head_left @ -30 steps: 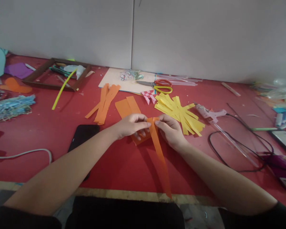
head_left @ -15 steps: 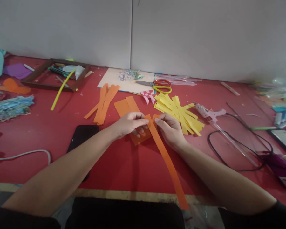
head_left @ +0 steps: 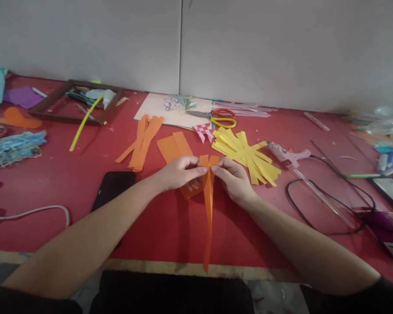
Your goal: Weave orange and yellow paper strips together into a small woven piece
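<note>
Step in hand, as I'm reading it: handling the parted upper ends of the orange paper. Left hand is pinching one end, thumb clamped on it against the fingers; right hand is pinching the other the same way. Between them a narrow gap is showing at the top; the lengths are running together below, tapering and hanging toward the near edge of the red tabletop. Can't tell whether it's one folded piece or two layers. Orange sheet is lying partly behind the left hand, loose orange strips farther left; yellow strips are sitting just beyond the right hand, glue gun beside them. My judgement: any move from this grip is calling for light, even pinches and level ends, since uneven pulling is risking a crease or tear.
</note>
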Action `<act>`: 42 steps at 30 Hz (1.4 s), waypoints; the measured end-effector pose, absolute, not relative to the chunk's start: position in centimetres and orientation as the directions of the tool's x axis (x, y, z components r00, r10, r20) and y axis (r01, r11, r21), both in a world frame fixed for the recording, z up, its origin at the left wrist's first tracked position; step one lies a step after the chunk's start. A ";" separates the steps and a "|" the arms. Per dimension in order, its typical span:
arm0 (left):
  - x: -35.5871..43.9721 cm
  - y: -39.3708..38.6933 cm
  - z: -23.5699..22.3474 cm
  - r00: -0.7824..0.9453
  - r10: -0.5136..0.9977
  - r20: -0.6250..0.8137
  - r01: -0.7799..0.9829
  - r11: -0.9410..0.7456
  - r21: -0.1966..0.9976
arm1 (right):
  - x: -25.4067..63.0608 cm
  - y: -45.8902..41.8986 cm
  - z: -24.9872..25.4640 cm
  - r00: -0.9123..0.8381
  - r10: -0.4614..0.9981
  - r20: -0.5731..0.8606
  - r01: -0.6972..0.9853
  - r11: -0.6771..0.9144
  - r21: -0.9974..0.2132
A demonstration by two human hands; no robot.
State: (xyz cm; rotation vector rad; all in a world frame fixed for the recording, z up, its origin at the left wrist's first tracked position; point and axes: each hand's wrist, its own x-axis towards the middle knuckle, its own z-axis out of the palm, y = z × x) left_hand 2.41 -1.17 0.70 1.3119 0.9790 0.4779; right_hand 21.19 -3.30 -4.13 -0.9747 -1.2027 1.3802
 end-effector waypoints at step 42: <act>2.2 -1.0 0.3 0.519 0.833 -0.189 0.224 0.080 0.971 | 21.0 -3.3 -3.9 -0.101 0.995 0.020 -0.177 0.002 -0.984</act>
